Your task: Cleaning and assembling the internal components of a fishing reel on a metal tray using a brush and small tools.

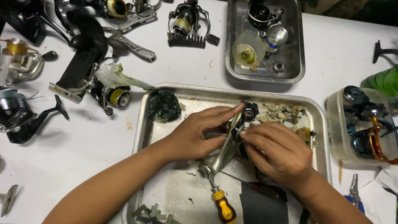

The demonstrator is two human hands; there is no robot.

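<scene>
Over a large metal tray [166, 191], my left hand [195, 135] grips a silver and black fishing reel body [232, 137], fingers reaching toward its dark head. My right hand [275, 149] pinches the same reel from the right, fingertips against its middle. The reel's silver foot slants down toward a screwdriver with a yellow and red handle [224, 207] lying in the tray. A dark crumpled bag [163, 105] sits in the tray's far left corner, and a pile of dirty scraps [282, 113] lies at the far right.
Several fishing reels [105, 93] and a folding multi-tool [134, 45] lie on the white table at left. A smaller metal tray [296, 62] with reel parts stands at the back. A clear plastic tub [365, 124] of reels sits right, with pliers [354, 191] below it.
</scene>
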